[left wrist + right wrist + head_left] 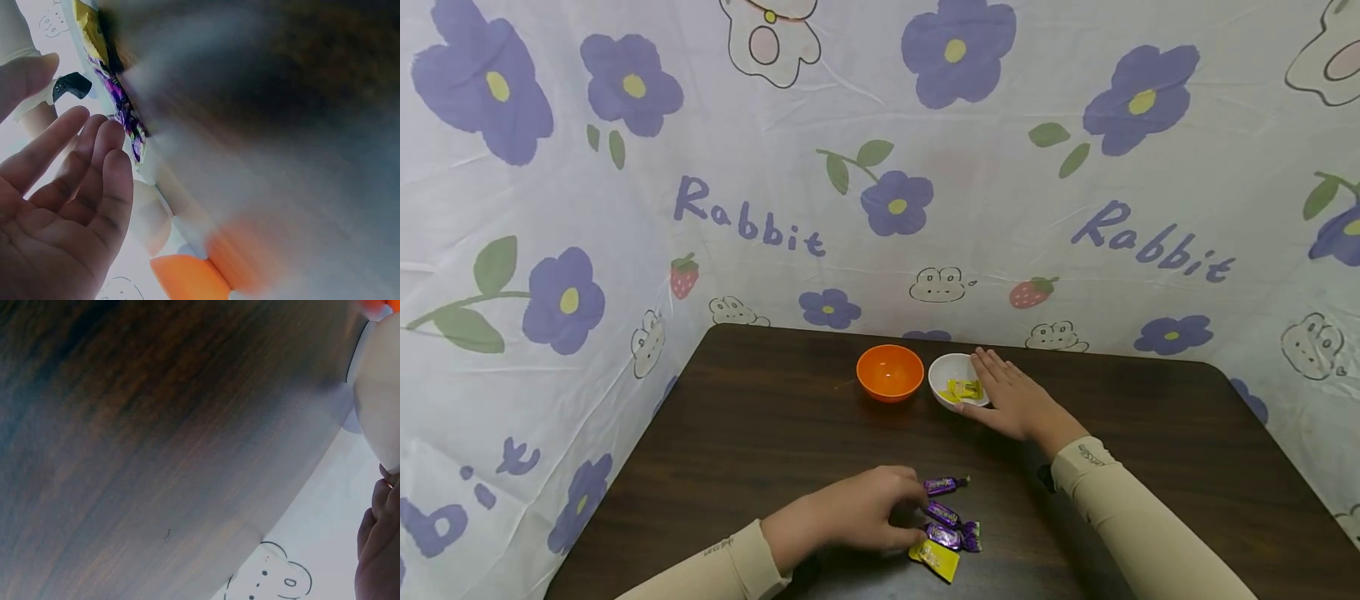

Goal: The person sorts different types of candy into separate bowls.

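My left hand hovers beside a short row of candies, thumb and fingers apart with nothing between them. Several purple-wrapped candies lie there, with a yellow-wrapped candy at the near end. In the left wrist view, the palm and loosely bent fingers face the row. My right hand lies along the right side of a white bowl, fingers straight at its far rim and thumb at the near rim. Yellow-wrapped candies sit inside the bowl. The right wrist view shows only part of this hand below the bowl.
An orange bowl stands just left of the white one, near the back of the dark wooden table. A patterned cloth with flowers and rabbits hangs behind the table and along its sides.
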`<action>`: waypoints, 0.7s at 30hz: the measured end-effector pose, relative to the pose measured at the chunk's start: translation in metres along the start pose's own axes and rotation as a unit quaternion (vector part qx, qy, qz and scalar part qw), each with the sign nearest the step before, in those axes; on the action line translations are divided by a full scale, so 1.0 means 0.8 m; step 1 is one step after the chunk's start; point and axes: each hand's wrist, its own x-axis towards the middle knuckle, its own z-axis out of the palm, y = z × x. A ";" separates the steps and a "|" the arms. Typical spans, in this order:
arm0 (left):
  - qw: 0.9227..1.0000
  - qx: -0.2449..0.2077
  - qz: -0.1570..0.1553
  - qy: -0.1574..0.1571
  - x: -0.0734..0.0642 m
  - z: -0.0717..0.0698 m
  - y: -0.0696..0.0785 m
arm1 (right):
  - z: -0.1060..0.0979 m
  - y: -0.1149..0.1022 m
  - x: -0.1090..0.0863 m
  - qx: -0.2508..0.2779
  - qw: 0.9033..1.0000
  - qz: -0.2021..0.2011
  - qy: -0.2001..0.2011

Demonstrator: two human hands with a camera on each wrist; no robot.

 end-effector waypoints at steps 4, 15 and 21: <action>1.000 -0.002 0.005 -0.007 -0.004 0.002 0.001 | 0.000 -0.001 0.000 0.002 1.000 0.001 0.001; 0.999 0.012 0.027 -0.013 -0.008 0.013 -0.001 | 0.003 -0.001 -0.001 0.004 1.000 0.000 0.003; 0.999 0.020 0.026 -0.022 -0.005 0.017 0.001 | 0.002 0.001 -0.001 0.001 1.000 -0.004 0.007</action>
